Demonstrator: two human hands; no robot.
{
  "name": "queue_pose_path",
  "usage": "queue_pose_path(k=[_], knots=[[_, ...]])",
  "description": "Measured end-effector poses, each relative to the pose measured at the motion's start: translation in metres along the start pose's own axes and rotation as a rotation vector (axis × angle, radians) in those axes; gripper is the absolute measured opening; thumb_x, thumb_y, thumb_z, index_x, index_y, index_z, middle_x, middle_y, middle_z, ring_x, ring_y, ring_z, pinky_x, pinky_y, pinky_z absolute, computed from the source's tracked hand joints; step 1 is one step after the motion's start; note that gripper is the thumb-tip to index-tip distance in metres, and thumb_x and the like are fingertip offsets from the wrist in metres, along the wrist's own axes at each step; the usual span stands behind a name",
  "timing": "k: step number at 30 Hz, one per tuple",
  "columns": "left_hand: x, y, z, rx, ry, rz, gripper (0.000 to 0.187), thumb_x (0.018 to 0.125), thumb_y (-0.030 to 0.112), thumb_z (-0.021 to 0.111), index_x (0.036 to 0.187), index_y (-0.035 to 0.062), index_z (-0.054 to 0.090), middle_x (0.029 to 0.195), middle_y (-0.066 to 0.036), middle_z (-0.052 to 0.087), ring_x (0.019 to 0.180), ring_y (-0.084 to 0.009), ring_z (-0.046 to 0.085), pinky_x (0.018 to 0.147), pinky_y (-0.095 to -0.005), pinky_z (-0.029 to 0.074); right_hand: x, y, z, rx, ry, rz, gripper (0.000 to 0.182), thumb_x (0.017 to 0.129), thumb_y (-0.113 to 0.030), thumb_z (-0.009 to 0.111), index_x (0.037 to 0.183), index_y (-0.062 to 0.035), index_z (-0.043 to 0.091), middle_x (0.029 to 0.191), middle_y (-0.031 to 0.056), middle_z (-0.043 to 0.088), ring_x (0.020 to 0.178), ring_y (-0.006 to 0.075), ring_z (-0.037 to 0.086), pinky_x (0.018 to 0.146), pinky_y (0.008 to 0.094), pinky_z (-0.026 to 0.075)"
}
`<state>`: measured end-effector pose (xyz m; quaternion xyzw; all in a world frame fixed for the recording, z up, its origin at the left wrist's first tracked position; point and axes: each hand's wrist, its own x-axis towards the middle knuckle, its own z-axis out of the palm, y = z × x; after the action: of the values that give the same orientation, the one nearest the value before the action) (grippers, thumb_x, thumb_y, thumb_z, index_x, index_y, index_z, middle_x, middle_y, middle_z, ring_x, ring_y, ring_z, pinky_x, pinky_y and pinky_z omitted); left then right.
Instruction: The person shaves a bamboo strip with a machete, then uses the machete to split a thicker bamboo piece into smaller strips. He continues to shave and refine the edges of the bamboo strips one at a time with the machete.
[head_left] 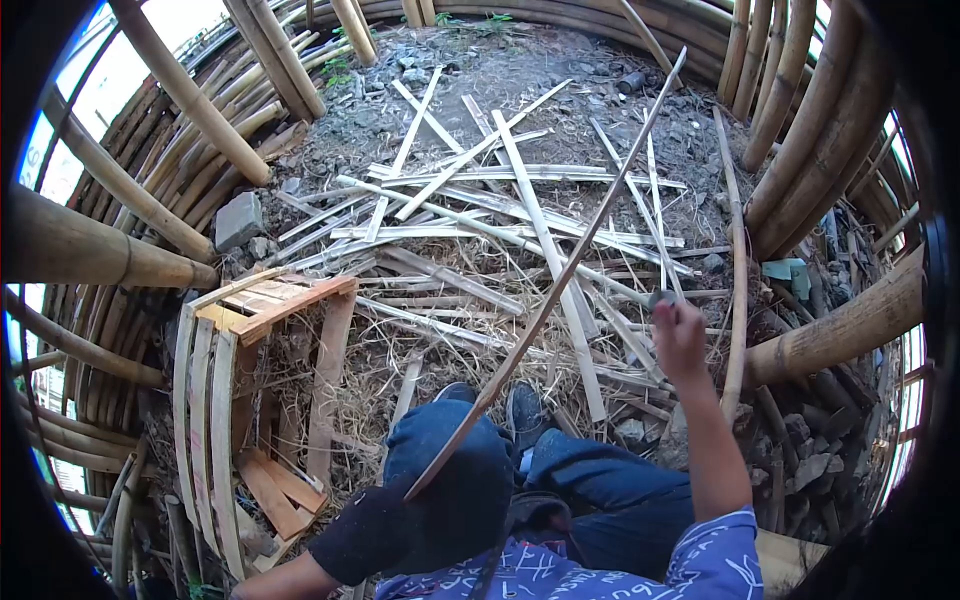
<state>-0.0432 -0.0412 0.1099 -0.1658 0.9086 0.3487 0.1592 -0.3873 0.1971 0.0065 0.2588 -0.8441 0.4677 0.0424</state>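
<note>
A long brown bamboo strip (548, 300) slants across my raised left knee and rises toward the far right. Its near end meets my left hand (375, 528), which wears a black glove and is closed around that end; the dark fingers blend into the dark cloth by the knee. Out to the right, my bare right hand (681, 340) is a fist around a small greyish thing (662, 298), mostly hidden by the fingers. Several pale split bamboo strips (540, 215) lie crisscrossed on the ground ahead of both hands.
A wooden crate (215, 430) stands at the left, with a concrete block (238, 220) beyond it. Thick bamboo poles (110, 245) rise on both sides. Rubble (810, 465) lies at the right, near a long bamboo pole (738, 290) on the ground. Dry shavings (400, 350) cover the soil near my shoes.
</note>
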Motion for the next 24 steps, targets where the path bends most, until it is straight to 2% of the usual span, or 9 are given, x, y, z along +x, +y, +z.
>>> queue_pose_path(k=[2, 6, 8, 9, 11, 12, 14, 16, 24], knots=[[0.0, -0.02, 0.01, 0.021, -0.084, 0.081, 0.025, 0.079, 0.005, 0.05, 0.101, -0.0038, 0.059, 0.078, -0.021, 0.061, 0.073, -0.0353, 0.062, 0.068, -0.0399, 0.051, -0.019, -0.034, 0.008, 0.133, -0.087, -0.022, 0.061, 0.087, -0.061, 0.051, 0.071, -0.0027, 0.059, 0.048, 0.0038, 0.048, 0.042, 0.0147, 0.047, 0.041, 0.0323, 0.034], [0.007, 0.002, 0.004, 0.055, -0.015, 0.135, 0.029, 0.08, 0.004, 0.048, 0.106, -0.0057, 0.057, 0.075, -0.022, 0.062, 0.072, -0.0358, 0.063, 0.066, -0.0398, 0.05, -0.036, -0.09, 0.013, -0.043, -0.308, -0.321, 0.061, 0.079, -0.065, 0.057, 0.063, -0.0059, 0.052, 0.049, 0.0068, 0.053, 0.042, 0.0207, 0.054, 0.041, 0.0332, 0.041], [0.006, 0.01, 0.001, -0.207, 0.014, -0.079, 0.029, 0.082, 0.006, 0.046, 0.106, -0.006, 0.056, 0.074, -0.024, 0.062, 0.072, -0.0366, 0.063, 0.065, -0.0407, 0.049, -0.039, -0.112, 0.015, -0.206, -0.362, -0.504, 0.061, 0.077, -0.065, 0.059, 0.058, -0.0081, 0.047, 0.047, 0.0053, 0.05, 0.04, 0.0208, 0.054, 0.039, 0.033, 0.042], [0.004, 0.009, 0.003, -0.206, 0.012, -0.087, 0.029, 0.082, 0.006, 0.046, 0.106, -0.006, 0.056, 0.074, -0.024, 0.062, 0.072, -0.0366, 0.063, 0.065, -0.0407, 0.049, -0.041, -0.122, 0.015, -0.243, -0.428, -0.517, 0.062, 0.077, -0.065, 0.059, 0.056, -0.0089, 0.045, 0.046, 0.0041, 0.047, 0.039, 0.0206, 0.053, 0.039, 0.0324, 0.041], [0.0, 0.005, 0.006, -0.06, 0.068, 0.056, 0.032, 0.081, 0.004, 0.044, 0.109, -0.0045, 0.056, 0.077, -0.025, 0.062, 0.075, -0.0382, 0.064, 0.067, -0.0424, 0.049, -0.039, -0.129, 0.016, -0.254, -0.415, -0.529, 0.062, 0.077, -0.065, 0.059, 0.056, -0.0089, 0.045, 0.046, 0.0039, 0.048, 0.038, 0.0203, 0.052, 0.038, 0.032, 0.041], [0.002, 0.015, 0.001, -0.062, 0.068, 0.045, 0.032, 0.081, 0.004, 0.044, 0.109, -0.0045, 0.056, 0.077, -0.025, 0.062, 0.075, -0.0382, 0.064, 0.067, -0.0424, 0.049, -0.039, -0.13, 0.018, -0.276, -0.396, -0.54, 0.062, 0.077, -0.065, 0.059, 0.055, -0.0089, 0.045, 0.046, 0.0038, 0.048, 0.038, 0.0201, 0.052, 0.038, 0.0316, 0.041], [0.01, 0.044, -0.011, -0.206, 0.062, -0.137, 0.034, 0.08, 0.003, 0.044, 0.112, -0.0025, 0.056, 0.079, -0.027, 0.062, 0.076, -0.0407, 0.063, 0.067, -0.0446, 0.049, -0.039, -0.123, 0.022, -0.302, -0.427, -0.533, 0.062, 0.077, -0.066, 0.058, 0.055, -0.009, 0.045, 0.047, 0.0034, 0.048, 0.039, 0.0197, 0.053, 0.039, 0.0314, 0.041], [0.007, 0.038, -0.005, -0.152, 0.078, -0.141, 0.036, 0.08, 0.003, 0.045, 0.114, -0.0017, 0.055, 0.08, -0.028, 0.062, 0.076, -0.0418, 0.063, 0.067, -0.0458, 0.049, -0.032, -0.116, 0.023, -0.346, -0.335, -0.668, 0.063, 0.075, -0.068, 0.058, 0.055, -0.0094, 0.046, 0.047, 0.0033, 0.048, 0.042, 0.0194, 0.054, 0.04, 0.0312, 0.043], [0.009, 0.035, 0.0, -0.129, 0.106, -0.101, 0.038, 0.079, 0.005, 0.046, 0.116, -0.0007, 0.054, 0.078, -0.029, 0.061, 0.074, -0.0429, 0.062, 0.065, -0.048, 0.049, -0.026, -0.102, 0.018, -0.397, -0.291, -0.686, 0.069, 0.069, -0.075, 0.056, 0.055, -0.0085, 0.046, 0.051, 0.0042, 0.049, 0.044, 0.02, 0.055, 0.042, 0.0324, 0.044]])
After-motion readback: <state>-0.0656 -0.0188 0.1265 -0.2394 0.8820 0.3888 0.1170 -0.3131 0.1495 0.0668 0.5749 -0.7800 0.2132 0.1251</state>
